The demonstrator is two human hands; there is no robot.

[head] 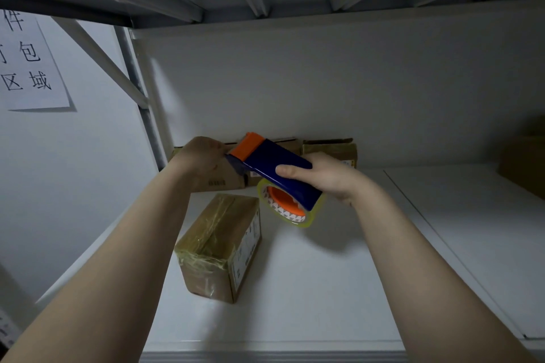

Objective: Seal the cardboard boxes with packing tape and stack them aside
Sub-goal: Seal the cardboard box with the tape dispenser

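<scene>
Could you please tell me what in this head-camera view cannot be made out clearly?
- Boxes at the back: partly hidden by the left hand and tape dispenser; whether they are sealed is unclear.
- Label on the near taped box: print too small.
- Wall sign: cut off by the left edge.
- Brown object at the right edge: dark, cut off.
- Right hand fingers: mostly behind the dispenser.

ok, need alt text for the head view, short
A person's right hand holds a blue and orange tape dispenser above a white shelf, while the left hand pinches at its front end. A taped cardboard box sits below, with more boxes against the back wall.
</scene>
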